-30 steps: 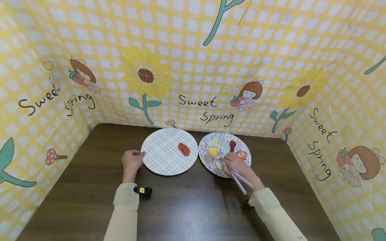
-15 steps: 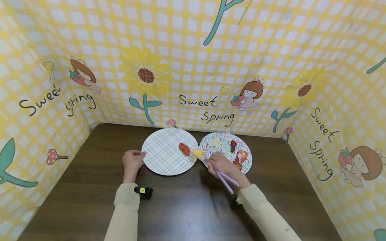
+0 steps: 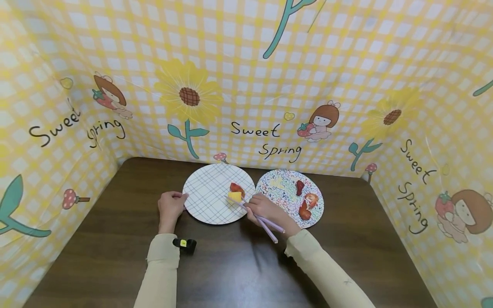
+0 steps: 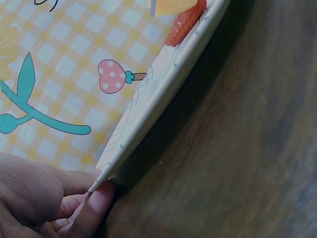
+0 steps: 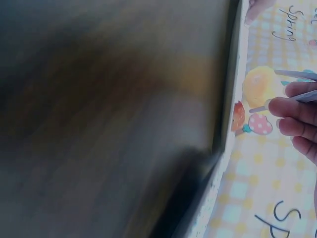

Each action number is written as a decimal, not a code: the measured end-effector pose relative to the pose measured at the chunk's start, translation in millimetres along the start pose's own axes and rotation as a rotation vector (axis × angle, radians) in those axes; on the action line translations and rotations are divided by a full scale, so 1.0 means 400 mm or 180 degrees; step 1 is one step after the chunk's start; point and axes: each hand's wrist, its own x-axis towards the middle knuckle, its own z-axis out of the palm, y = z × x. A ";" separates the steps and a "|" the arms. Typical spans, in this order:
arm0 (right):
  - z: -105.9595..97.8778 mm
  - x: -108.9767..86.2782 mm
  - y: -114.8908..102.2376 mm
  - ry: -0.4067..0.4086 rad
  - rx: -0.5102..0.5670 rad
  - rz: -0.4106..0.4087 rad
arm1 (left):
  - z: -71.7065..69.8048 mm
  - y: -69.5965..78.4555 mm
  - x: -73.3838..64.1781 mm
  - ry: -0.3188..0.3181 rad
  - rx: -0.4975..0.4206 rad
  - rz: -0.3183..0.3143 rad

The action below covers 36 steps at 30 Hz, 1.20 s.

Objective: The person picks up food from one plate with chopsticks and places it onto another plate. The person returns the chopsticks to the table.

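Note:
My left hand (image 3: 170,210) pinches the left rim of a white plate with blue grid lines (image 3: 206,194); in the left wrist view the thumb (image 4: 101,196) and a finger meet at the edge. Purple chopsticks (image 3: 269,233) are in my right hand (image 3: 268,209). Their tips hold a yellow chunk of food (image 3: 235,196) over the grid plate's right half. Behind that chunk, partly hidden, lies a reddish-orange food piece (image 3: 235,187). Seen from the right wrist, the yellow chunk (image 5: 260,87) sits between the chopstick tips, above the plate's rim.
A speckled multicoloured plate (image 3: 285,199) adjoins the grid plate on the right. It carries a dark red piece (image 3: 299,187), an orange-red piece (image 3: 311,199) and a brownish-red piece (image 3: 305,212). Yellow checked cloth (image 3: 246,98) walls the brown table (image 3: 231,265) at the back and sides.
My right hand has moved left, carrying the yellow chunk in the chopsticks from the speckled plate to over the grid plate. My left hand has stayed at the rim.

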 end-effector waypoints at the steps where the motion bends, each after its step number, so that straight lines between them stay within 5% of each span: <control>1: 0.004 0.006 0.000 -0.0028 -0.0018 -0.0020 | 0.000 0.000 0.000 -0.0005 0.0002 -0.0001; 16: 0.052 0.068 0.016 -0.0165 -0.0052 0.0163 | 0.000 -0.001 0.005 0.0046 0.0029 0.0012; 26: 0.066 0.069 0.009 -0.0154 -0.0107 0.0257 | 0.002 -0.002 0.000 -0.0002 0.0015 0.0019; 36: 0.056 0.061 0.000 -0.0308 0.0203 0.0322 | 0.002 -0.001 0.000 -0.0036 -0.0043 -0.0038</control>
